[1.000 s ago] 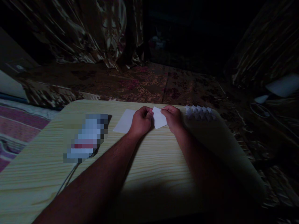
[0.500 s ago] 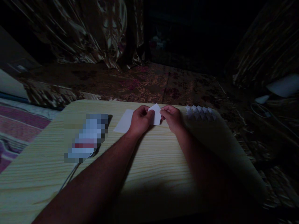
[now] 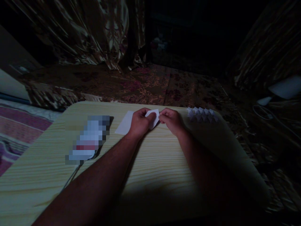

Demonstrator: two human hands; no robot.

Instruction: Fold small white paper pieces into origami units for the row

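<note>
Above the far part of the table, my left hand [image 3: 141, 121] is closed on a small folded piece of white paper [image 3: 154, 118], thumb lying across its face. My right hand [image 3: 171, 119] pinches the right edge of the same paper between thumb and fingers. Just left of my left hand, a flat white sheet of paper [image 3: 124, 123] lies on the table, partly covered by that hand. To the right of my right hand, several small folded white paper pieces [image 3: 203, 115] stand in two rows.
The pale wood-grain table [image 3: 150, 163] has rounded corners. A pixelated phone-like object [image 3: 89, 138] lies on its left, with a cable [image 3: 70, 177] running toward me. Beyond the far edge is a patterned brown cloth [image 3: 150, 83]. At far right is a white lamp-like object [image 3: 287, 86].
The folded paper has turned and tilted in my hands, and its pointed top has shifted. My right hand has moved slightly left and its fingers have closed nearer the paper's edge.
</note>
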